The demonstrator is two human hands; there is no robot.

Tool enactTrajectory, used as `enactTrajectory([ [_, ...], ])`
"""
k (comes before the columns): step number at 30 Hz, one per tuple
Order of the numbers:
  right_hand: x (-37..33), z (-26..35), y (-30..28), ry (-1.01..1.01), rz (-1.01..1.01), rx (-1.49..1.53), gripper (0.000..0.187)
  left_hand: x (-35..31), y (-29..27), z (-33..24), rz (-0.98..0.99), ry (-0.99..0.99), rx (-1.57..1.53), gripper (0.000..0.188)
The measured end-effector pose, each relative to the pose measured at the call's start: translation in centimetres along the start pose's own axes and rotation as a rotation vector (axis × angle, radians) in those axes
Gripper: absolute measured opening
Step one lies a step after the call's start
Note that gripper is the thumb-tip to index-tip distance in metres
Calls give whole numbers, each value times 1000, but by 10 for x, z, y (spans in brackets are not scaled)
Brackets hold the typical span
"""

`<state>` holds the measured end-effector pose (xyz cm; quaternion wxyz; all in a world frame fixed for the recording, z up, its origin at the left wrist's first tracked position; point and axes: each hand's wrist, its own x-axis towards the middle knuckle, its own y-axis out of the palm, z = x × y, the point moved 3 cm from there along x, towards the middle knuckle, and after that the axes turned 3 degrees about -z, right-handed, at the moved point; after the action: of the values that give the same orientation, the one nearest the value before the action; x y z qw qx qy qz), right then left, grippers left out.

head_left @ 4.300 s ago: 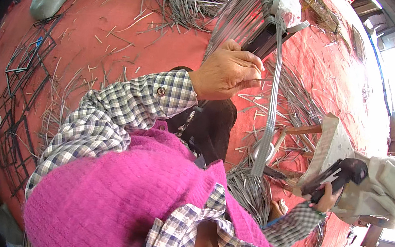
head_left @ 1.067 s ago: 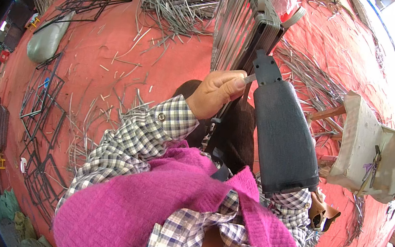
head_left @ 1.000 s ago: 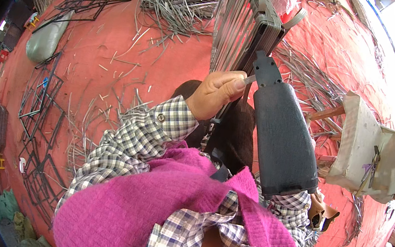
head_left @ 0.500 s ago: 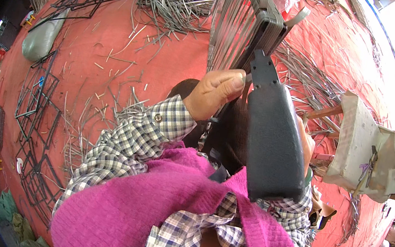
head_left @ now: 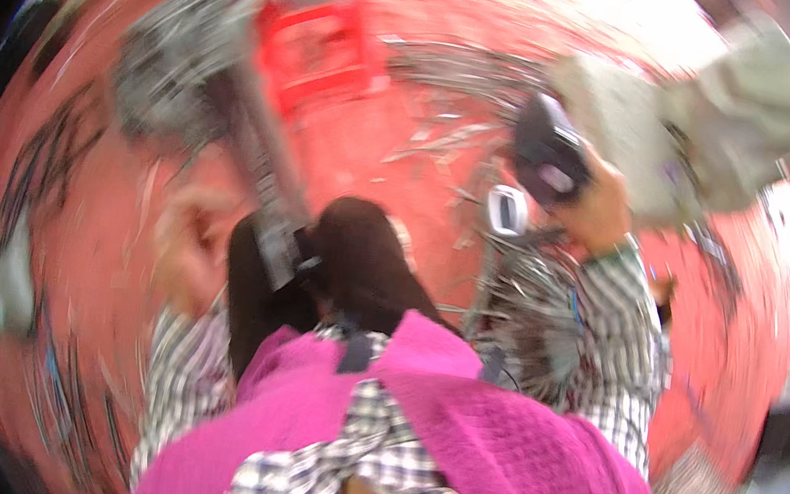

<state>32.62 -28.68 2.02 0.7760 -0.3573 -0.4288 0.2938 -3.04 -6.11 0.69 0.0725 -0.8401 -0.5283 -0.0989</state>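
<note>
Right grip point(head_left: 595, 199) clamped on dark tool point(head_left: 542, 147), by cloth-covered stand's point(head_left: 620, 117) left edge. Left grip point(head_left: 193, 249) blurred, can't tell if apart.

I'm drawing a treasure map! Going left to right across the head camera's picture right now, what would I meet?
Pale grey-green bundle, the person's blurred left hand, red crate or stool, black tool, the right hand holding it, pale draped cloth.
</note>
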Motion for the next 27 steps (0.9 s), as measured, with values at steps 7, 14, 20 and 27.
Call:
enactTrajectory([
  [7,13,-150,14,535,269,-658,42,0,22,-15,259,-104,238,46],
  [14,21,-273,3,634,286,-273,68,-13,41,-4,73,-239,-69,38],
  [20,7,-422,-44,812,225,-869,38,-21,43,0,-356,-360,-47,46],
  [27,39,-437,-20,644,154,-758,34,-23,46,-8,-84,-301,-94,20],
])
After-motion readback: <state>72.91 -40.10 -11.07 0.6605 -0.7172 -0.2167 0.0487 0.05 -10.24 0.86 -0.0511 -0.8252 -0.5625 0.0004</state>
